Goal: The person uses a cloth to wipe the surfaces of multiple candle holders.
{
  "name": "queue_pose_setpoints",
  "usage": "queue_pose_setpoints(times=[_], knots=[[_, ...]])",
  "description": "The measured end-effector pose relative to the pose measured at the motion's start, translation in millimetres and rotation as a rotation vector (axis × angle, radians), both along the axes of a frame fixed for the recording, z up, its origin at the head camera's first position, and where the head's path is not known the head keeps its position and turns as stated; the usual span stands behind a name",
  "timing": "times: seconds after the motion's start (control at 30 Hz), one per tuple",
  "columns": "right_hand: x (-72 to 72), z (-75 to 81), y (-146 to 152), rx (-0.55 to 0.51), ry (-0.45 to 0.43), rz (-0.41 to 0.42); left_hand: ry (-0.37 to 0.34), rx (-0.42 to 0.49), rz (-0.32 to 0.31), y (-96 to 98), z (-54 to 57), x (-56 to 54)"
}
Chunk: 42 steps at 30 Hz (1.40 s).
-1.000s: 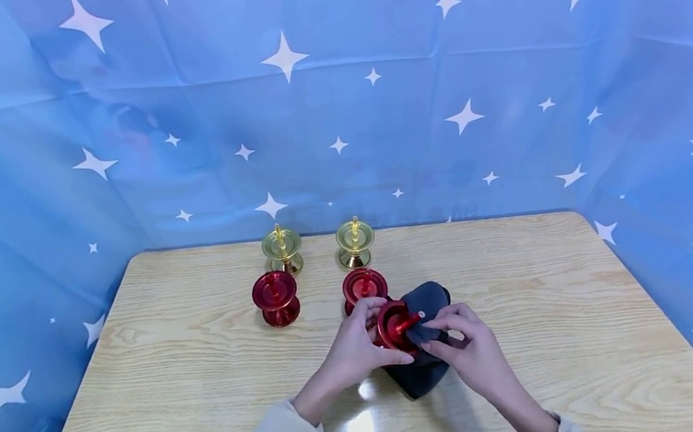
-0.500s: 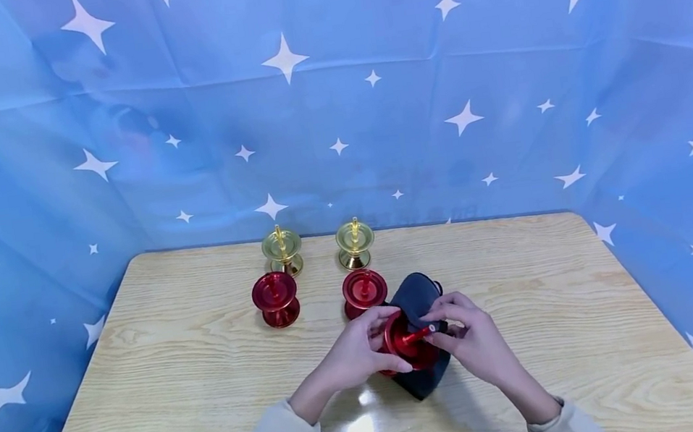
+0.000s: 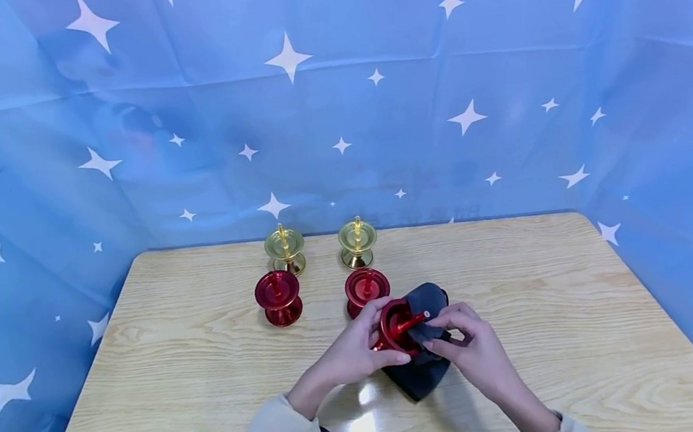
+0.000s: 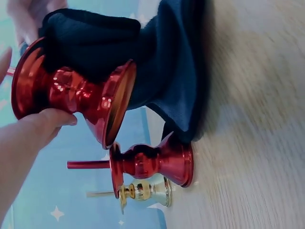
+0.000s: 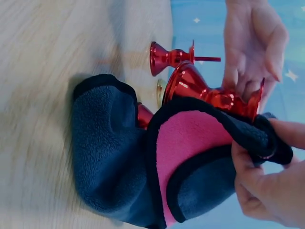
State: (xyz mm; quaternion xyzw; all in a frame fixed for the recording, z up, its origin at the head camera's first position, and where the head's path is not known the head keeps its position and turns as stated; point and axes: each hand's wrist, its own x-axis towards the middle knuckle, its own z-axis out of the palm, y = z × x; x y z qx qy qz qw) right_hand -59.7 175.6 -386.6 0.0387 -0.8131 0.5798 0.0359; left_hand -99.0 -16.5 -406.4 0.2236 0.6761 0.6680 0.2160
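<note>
My left hand (image 3: 357, 346) grips a red metal candlestick (image 3: 396, 328) above the table, tilted so its pin points right. In the left wrist view, the thumb lies along the waist of this candlestick (image 4: 66, 90). Fingers of my right hand (image 3: 474, 349) pinch the edge of a dark cloth (image 3: 419, 380), which lies against the candlestick's right side. Seen from the right wrist, the cloth (image 5: 109, 157) has black edging and a pink reverse side, and its lower part hangs down to the table. Part of the candlestick is hidden behind it.
Two more red candlesticks stand upright, one at left (image 3: 278, 298) and one just behind my left hand (image 3: 367, 288). Behind them are two gold candlesticks, left (image 3: 286, 249) and right (image 3: 358, 241). A blue star-patterned curtain (image 3: 331, 101) borders the wooden table (image 3: 178, 384).
Candlestick and cloth shifted slightly toward me and right, then back up. My right fingers moved near the pin with the cloth and away again. The standing candlesticks stayed put.
</note>
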Motion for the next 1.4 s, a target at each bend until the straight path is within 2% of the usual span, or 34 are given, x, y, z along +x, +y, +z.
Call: queue_pose_setpoints(times=[0.2, 0.3, 0.47, 0.6, 0.7, 0.8, 0.87, 0.93, 1.07, 1.27, 1.4], knots=[[1.1, 1.9, 0, 0.003, 0.015, -0.021, 0.191, -0.137, 0.177, 9.1, -8.8, 3.2], [1.1, 0.6, 0, 0.003, 0.021, -0.013, 0.188, -0.118, 0.202, 10.6, -9.2, 3.3], [0.9, -2.0, 1, 0.017, 0.019, 0.004, 0.065, -0.015, 0.157, 7.5, -6.4, 1.7], [-4.7, -1.5, 6, 0.07, 0.068, 0.02, -0.028, 0.034, 0.068, 3.0, -4.2, 0.0], [-12.2, -1.0, 10, 0.156, 0.19, 0.109, -0.088, 0.043, -0.026, 0.9, -2.9, -0.5], [-19.1, 0.9, 12, 0.244, 0.332, 0.219, -0.137, 0.05, -0.09, -0.3, -1.0, 0.1], [-22.2, 2.0, 13, 0.29, 0.401, 0.268, -0.154, 0.055, -0.11, -0.6, -0.6, 0.5], [-23.4, 3.2, 13, 0.32, 0.428, 0.284, -0.157, 0.051, -0.112, -0.9, -0.6, 1.1], [-20.2, 1.0, 14, 0.327, 0.394, 0.268, -0.125, 0.058, -0.11, -2.5, -2.2, 1.2], [-4.8, -8.6, 14, 0.127, 0.214, 0.219, -0.07, 0.096, -0.038, -8.3, -5.4, -1.7], [0.1, -13.6, 13, 0.044, 0.149, 0.162, -0.045, 0.125, -0.023, -9.2, -5.9, -2.6]])
